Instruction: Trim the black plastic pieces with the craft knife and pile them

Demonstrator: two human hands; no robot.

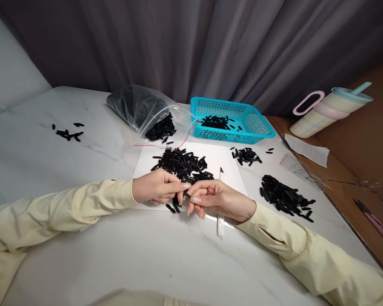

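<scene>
Because the black piece is small, right hand pinches it between nearly closed fingertips; left hand curls at its other end, hold unclear, perhaps steadying. Black pile near, on white sheet, likely for contrast.

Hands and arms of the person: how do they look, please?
The left hand and right hand wear no gloves and no visible rings; the nails look glossy. The left sleeve and right sleeve are long, loose, wrinkled and pale yellow; the right one has a slit near its cuff.
</scene>
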